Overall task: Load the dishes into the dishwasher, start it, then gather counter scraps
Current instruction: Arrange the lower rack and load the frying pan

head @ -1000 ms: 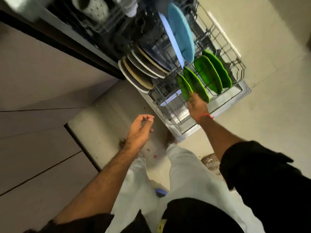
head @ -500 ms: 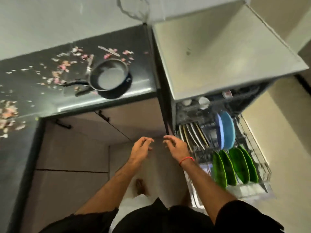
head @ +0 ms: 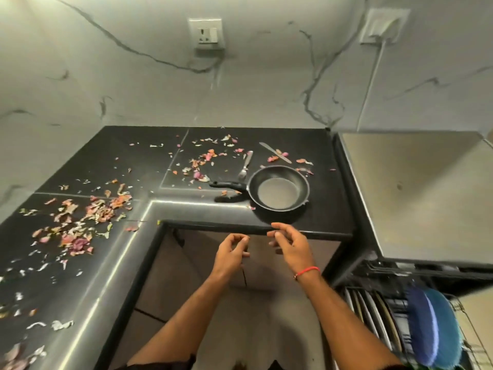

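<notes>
I've got both hands up in front of the counter [head: 293,225] edge, near each other but not touching, neither holding anything. Left hand [head: 230,253] has fingers loosely curled; right hand [head: 292,248] too, w/ a red thread at the wrist. The black pan [head: 278,188] sits on the counter at 12 o'clock from my hands, near the front edge, handle pointing to 9. A fork [head: 246,165] lies just beyond the handle, at 11 from the pan; a knife [head: 274,152] lies past the pan's far rim at 12. Scraps [head: 77,225] are strewn over the counter, thickest at 9 o'clock on the left wing, thinner behind the pan. Dishwasher [head: 416,193] stands at 3 o'clock, rack out at 4–5 w/ white plates [head: 370,313] on edge and blue plates [head: 434,332] beside them.
</notes>
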The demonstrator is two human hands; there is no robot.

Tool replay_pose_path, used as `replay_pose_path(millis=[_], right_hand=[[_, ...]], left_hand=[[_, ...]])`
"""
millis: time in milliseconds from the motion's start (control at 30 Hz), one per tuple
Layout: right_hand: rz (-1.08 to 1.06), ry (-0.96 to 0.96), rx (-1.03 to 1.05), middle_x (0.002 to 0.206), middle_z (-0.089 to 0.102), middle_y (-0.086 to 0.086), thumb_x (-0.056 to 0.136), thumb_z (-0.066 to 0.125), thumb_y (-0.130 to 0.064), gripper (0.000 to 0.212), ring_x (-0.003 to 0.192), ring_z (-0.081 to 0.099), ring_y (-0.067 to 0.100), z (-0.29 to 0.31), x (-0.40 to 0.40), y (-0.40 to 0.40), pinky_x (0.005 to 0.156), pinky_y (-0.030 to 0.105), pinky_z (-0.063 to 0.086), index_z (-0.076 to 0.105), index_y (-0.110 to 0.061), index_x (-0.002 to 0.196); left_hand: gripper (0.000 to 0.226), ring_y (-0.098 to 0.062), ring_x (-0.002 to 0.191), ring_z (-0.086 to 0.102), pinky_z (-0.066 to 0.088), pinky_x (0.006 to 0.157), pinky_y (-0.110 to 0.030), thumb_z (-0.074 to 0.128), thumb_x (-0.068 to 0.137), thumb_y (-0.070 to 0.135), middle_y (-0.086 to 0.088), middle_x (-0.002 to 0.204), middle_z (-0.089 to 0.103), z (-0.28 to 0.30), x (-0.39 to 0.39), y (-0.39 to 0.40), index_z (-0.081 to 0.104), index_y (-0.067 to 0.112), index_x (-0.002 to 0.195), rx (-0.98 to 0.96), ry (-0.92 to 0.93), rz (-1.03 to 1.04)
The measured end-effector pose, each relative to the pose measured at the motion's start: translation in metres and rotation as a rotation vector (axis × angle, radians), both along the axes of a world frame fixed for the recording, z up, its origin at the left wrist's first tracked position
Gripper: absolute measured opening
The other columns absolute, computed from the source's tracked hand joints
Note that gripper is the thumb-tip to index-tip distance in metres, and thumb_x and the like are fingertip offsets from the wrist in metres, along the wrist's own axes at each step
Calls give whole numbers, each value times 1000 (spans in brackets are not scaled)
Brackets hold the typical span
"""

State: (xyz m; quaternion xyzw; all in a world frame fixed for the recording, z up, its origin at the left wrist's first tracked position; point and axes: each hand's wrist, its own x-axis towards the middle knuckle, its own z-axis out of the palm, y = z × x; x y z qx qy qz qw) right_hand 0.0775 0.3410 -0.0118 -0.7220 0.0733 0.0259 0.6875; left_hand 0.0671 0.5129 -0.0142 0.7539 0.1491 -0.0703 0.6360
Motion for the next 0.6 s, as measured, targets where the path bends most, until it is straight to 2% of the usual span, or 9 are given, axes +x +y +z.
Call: replay_pose_path(millis=[67, 167, 300, 400, 533, 600], right_hand=[[0, -5, 25, 97, 75, 5, 97, 52, -4, 26, 74, 69, 15, 7, 15, 15, 73, 27, 56, 66, -19, 112], [-6, 3, 36, 97, 75, 4, 97, 52, -4, 25, 75, 69, 16, 11, 37, 29, 76, 34, 57, 67, -16, 113], [-13, 3, 46, 93, 75, 2, 98, 52, -5, 24, 75, 69, 17, 13, 70, 28, 76, 39, 57, 68, -18, 110], [-61, 8, 52, 92, 75, 4, 98, 52, -5, 22, 73, 68, 17, 12, 105, 21, 73, 39, 56, 67, -11, 112], [-87, -39, -4, 92, 74, 6, 97, 51, -5, 24, 70, 64, 18, 17, 163, 12, 66, 34, 55, 69, -18, 105], [-119, -73, -102, 90, 74, -2, 96, 52, -8, 24, 75, 65, 14, 21, 193, 5, 71, 31, 55, 69, -21, 105]], left_hand=[[17, -21, 80, 70, 49, 47, -22, 59, 100, 22, -8, 99, 68, 4, 10, 18, 64, 7, 107, -23, 12, 31], [19, -16, 77, 69, 50, 50, -25, 61, 99, 23, -6, 103, 69, 4, 28, 36, 65, 8, 109, -63, 20, 78], [17, -13, 72, 67, 50, 49, -23, 61, 99, 23, -7, 99, 68, -2, 56, 39, 65, 10, 109, -92, 36, 86], [14, -11, 66, 66, 48, 47, -23, 62, 99, 23, -6, 94, 66, -8, 82, 35, 65, 12, 106, -96, 29, 99], [10, -11, 64, 63, 48, 49, -24, 64, 97, 23, -8, 93, 68, -1, 126, 31, 66, 16, 103, -62, -22, 154], [5, -10, 64, 65, 49, 49, -23, 66, 96, 19, -7, 92, 71, 9, 154, 33, 67, 17, 101, -15, -77, 175]])
